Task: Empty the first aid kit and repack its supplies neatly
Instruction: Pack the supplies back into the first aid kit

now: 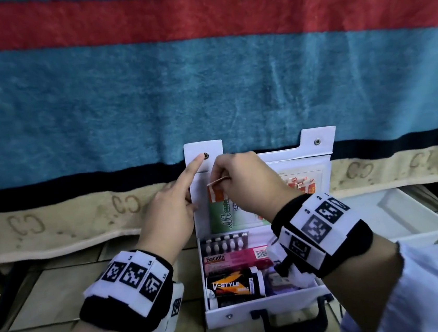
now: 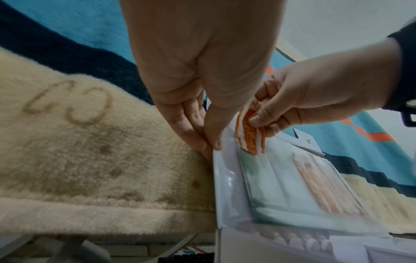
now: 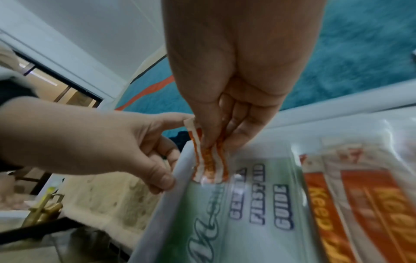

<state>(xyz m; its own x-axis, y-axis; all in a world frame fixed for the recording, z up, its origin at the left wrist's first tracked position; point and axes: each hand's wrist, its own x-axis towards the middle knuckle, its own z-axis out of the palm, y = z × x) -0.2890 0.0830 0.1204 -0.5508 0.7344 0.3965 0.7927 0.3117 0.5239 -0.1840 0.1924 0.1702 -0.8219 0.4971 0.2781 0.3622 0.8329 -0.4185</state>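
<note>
The white first aid kit lies open on the tiled floor, and its lid leans upright against a blanket. My left hand pinches the lid's left edge, index finger straight up beside a snap. My right hand pinches orange-and-white plaster packets at the mouth of the lid's clear pocket. The wrist views show the packets partly inside the pocket, above a green first aid guide. In the base lie a blister pack, a pink Bacidin box and a V-Style bottle.
More orange plaster packs sit in the lid pocket's right half. A white plastic tray stands on the floor right of the kit. The striped blanket hangs behind. The kit's dark handle faces me.
</note>
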